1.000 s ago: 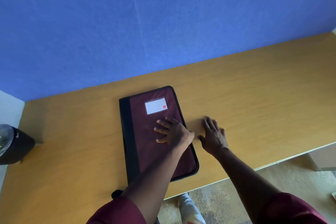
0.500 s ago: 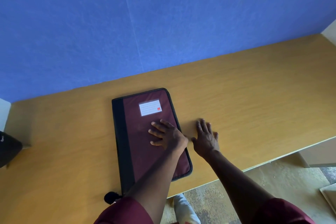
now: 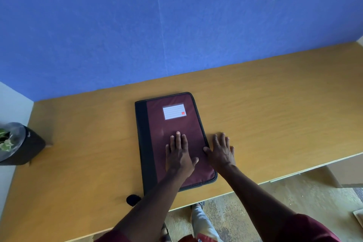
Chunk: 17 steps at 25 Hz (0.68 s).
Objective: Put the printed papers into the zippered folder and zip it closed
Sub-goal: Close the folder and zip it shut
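Zippered folder lies closed and flat on the bench, near its front edge; left hand rests on the cover, fingers straight and slightly spread, right hand flat just beside it, thumb touching the zipper edge. No printed papers in view (possibly already inside), so this reads as the closing stage. Next: confirm the zip is run fully round.

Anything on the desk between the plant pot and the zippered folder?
No. In the head view, only bare wooden desk lies between the black plant pot at the left edge and the maroon zippered folder. No papers show there.
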Each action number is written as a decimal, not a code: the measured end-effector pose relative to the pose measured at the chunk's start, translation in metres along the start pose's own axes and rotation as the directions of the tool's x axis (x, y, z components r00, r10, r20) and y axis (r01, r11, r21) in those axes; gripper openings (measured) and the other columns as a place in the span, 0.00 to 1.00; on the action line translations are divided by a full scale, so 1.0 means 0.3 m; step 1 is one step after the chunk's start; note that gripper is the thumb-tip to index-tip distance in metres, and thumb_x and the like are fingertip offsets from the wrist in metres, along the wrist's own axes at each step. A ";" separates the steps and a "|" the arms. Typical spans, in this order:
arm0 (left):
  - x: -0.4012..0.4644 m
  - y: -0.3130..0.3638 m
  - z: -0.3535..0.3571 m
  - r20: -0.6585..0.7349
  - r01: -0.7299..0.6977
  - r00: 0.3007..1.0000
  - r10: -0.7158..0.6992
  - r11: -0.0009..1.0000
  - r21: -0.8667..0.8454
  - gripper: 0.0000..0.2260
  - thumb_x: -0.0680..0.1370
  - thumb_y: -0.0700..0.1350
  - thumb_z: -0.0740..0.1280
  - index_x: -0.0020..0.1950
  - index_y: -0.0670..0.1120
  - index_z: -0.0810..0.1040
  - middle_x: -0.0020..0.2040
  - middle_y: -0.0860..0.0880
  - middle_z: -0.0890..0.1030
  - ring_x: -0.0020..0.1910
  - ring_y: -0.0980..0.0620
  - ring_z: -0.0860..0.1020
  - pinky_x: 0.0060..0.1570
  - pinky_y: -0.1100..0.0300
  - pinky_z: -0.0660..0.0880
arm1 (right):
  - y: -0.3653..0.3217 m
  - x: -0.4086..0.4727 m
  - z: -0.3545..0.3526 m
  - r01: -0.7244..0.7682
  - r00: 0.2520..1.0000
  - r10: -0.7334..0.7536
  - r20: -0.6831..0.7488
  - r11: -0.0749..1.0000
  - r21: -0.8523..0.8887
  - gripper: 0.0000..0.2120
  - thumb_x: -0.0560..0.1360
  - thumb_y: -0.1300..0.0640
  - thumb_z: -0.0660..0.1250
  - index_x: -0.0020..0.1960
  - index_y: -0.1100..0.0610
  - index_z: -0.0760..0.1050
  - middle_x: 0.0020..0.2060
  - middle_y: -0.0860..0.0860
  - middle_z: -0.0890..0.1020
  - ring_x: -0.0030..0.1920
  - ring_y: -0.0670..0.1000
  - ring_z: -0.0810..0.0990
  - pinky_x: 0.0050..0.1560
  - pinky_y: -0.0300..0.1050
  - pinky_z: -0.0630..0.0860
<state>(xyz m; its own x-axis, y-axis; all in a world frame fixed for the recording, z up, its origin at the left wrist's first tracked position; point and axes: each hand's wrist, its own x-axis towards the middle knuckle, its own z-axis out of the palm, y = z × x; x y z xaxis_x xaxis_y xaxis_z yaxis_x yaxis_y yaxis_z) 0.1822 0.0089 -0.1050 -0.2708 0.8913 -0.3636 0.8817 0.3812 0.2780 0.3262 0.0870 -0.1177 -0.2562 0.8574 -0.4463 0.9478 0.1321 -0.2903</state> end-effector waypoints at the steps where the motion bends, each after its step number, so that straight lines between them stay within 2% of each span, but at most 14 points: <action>1: -0.020 -0.036 0.006 -0.016 -0.032 0.999 0.032 0.999 0.014 0.43 0.79 0.62 0.61 0.81 0.44 0.39 0.81 0.44 0.38 0.80 0.42 0.40 0.77 0.45 0.46 | -0.009 -0.017 0.017 0.020 1.000 -0.019 -0.007 1.000 0.007 0.34 0.81 0.41 0.55 0.80 0.55 0.48 0.80 0.57 0.45 0.80 0.60 0.43 0.77 0.63 0.49; 7: -0.166 -0.221 0.060 -0.097 -0.124 0.987 0.130 0.990 0.063 0.38 0.80 0.61 0.57 0.81 0.45 0.42 0.81 0.46 0.41 0.80 0.45 0.40 0.77 0.51 0.41 | -0.077 -0.157 0.139 0.145 0.980 -0.152 -0.128 0.988 -0.061 0.34 0.81 0.51 0.56 0.80 0.57 0.43 0.80 0.55 0.45 0.80 0.58 0.43 0.78 0.57 0.45; 10: -0.248 -0.306 0.080 -0.110 -0.133 0.984 0.138 0.990 0.054 0.37 0.81 0.60 0.57 0.81 0.45 0.42 0.81 0.48 0.38 0.80 0.47 0.38 0.77 0.52 0.41 | -0.120 -0.232 0.197 0.227 0.960 -0.239 -0.143 0.969 -0.096 0.33 0.81 0.52 0.56 0.80 0.57 0.46 0.80 0.56 0.46 0.80 0.57 0.43 0.78 0.54 0.44; 14: -0.349 -0.399 0.087 -0.103 -0.145 0.984 0.146 0.989 0.023 0.36 0.82 0.59 0.57 0.81 0.47 0.40 0.79 0.51 0.34 0.79 0.51 0.35 0.78 0.51 0.46 | -0.195 -0.320 0.265 0.272 0.955 -0.279 -0.106 0.960 -0.072 0.33 0.81 0.51 0.57 0.80 0.58 0.48 0.80 0.55 0.47 0.80 0.57 0.43 0.78 0.54 0.43; 17: -0.401 -0.443 0.086 -0.111 -0.158 0.982 0.155 0.987 -0.020 0.36 0.82 0.59 0.57 0.81 0.47 0.42 0.80 0.51 0.36 0.79 0.52 0.37 0.78 0.53 0.48 | -0.246 -0.384 0.299 0.302 0.948 -0.306 -0.091 0.952 -0.057 0.32 0.80 0.53 0.60 0.79 0.59 0.53 0.80 0.56 0.53 0.80 0.59 0.49 0.78 0.55 0.49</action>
<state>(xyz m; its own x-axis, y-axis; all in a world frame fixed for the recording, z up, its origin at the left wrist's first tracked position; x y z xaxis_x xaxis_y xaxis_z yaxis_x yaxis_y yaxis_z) 0.1076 -0.1552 -0.1213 -0.1717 0.9613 -0.2154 0.9055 0.2401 0.3500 0.2687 -0.0662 -0.1207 -0.5159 0.8172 -0.2569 0.8353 0.4132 -0.3627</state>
